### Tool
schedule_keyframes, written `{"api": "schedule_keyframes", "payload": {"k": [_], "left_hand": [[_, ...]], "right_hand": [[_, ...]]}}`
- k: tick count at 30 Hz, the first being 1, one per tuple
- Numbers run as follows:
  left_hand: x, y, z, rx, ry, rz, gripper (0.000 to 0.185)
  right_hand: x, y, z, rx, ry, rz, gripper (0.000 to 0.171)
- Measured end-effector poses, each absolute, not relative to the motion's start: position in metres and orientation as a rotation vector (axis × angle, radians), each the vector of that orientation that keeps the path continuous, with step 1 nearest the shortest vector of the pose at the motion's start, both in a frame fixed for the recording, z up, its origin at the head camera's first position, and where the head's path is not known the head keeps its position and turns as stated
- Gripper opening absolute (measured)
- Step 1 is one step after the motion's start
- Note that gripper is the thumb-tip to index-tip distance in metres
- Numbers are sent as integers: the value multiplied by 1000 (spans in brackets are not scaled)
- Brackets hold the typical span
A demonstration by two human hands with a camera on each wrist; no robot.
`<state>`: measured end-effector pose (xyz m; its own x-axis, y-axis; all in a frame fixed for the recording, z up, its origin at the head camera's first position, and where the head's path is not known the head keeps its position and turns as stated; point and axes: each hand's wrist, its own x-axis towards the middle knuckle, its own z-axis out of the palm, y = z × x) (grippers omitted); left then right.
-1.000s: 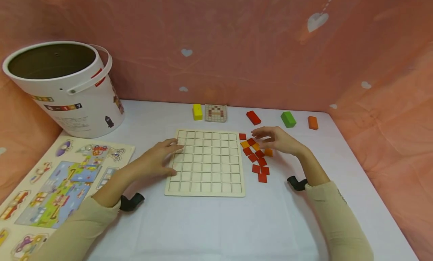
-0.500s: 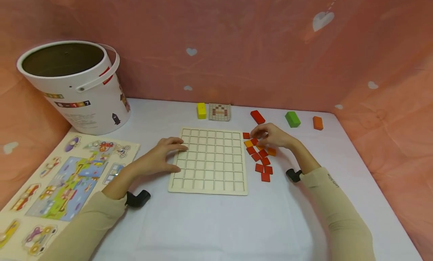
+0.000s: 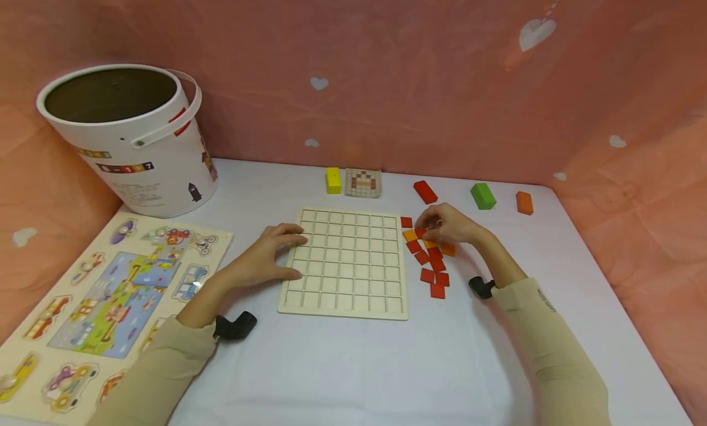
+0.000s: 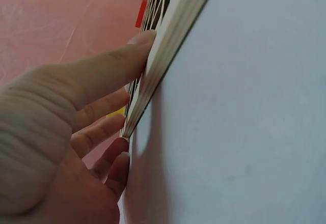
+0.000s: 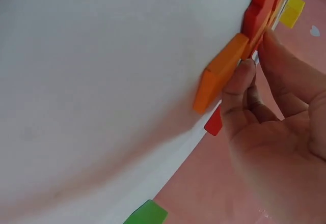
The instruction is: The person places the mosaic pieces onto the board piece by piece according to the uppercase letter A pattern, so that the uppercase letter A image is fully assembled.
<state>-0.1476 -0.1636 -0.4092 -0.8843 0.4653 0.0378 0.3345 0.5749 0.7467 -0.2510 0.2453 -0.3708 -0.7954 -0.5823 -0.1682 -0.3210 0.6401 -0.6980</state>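
Note:
A pale wooden grid board (image 3: 343, 316) lies in the middle of the white table in the head view. My left hand (image 3: 264, 258) rests at its left edge, thumb and fingers spread along the rim; the left wrist view shows the thumb (image 4: 122, 61) against the board's side. Right of the board lie several red and orange square tiles. Over them my right hand (image 3: 452, 223) pinches a red tile (image 3: 420, 232) between thumb and fingertips, partly hidden by the fingers. An orange tile (image 5: 221, 74) stands out beside these fingertips in the right wrist view.
Behind the board sit a yellow block (image 3: 334, 180) and a small pattern card (image 3: 363, 183). A red block (image 3: 425, 192), a green block (image 3: 483, 196) and an orange block (image 3: 525, 202) stand farther right. A white bucket (image 3: 160, 174) and a picture puzzle (image 3: 221, 242) occupy the left.
My right hand has lowered onto the tiles and its fingers have drawn together. The left hand stays at the board's edge. The whole head view has shifted slightly.

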Motion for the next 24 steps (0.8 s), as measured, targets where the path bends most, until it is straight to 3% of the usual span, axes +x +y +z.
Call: {"api": "schedule_keyframes", "payload": {"k": [15, 24], "left_hand": [[-145, -161, -414, 662, 2629, 1278, 59], [-146, -163, -414, 692, 2622, 1278, 61]], "right_hand": [[-258, 235, -361, -726, 2504, -929, 8], [-273, 164, -352, -813, 2381, -1141, 15]]}}
